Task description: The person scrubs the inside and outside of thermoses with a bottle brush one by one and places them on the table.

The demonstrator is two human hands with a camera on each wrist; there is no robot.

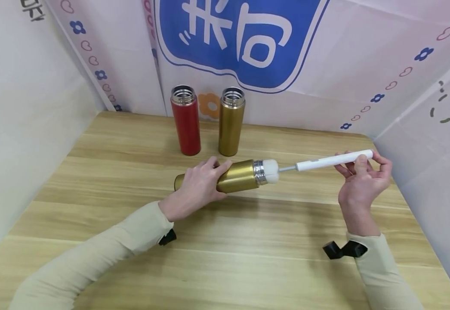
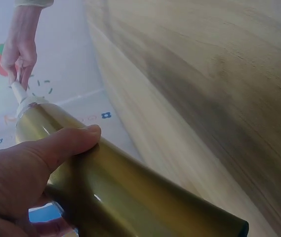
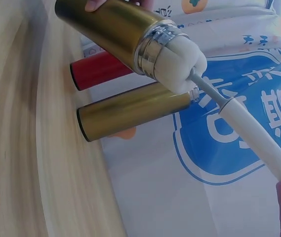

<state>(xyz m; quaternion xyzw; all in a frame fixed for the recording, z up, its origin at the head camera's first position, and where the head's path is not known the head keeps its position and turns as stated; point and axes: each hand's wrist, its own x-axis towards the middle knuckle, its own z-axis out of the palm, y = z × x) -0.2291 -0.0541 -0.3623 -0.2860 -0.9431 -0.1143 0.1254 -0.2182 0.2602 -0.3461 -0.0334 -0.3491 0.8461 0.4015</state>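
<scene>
My left hand [image 1: 201,183] grips a gold thermos bottle [image 1: 240,176] round its body, tilted nearly flat with its open mouth toward the right. In the left wrist view the thumb lies along the gold bottle [image 2: 130,177]. My right hand [image 1: 364,178] pinches the white handle of a bottle brush [image 1: 325,162] near its far end. The white sponge head [image 3: 180,64] sits at the bottle's steel mouth, partly inside and partly bulging out. How deep it reaches inside is hidden. A thin grey rod joins sponge and handle.
Behind the hands, a red thermos bottle [image 1: 186,125] and a second gold thermos bottle [image 1: 231,125] stand upright without lids. The wooden table [image 1: 225,267] meets a printed cloth backdrop [image 1: 306,103] at the back. White walls [image 1: 442,142] flank both sides.
</scene>
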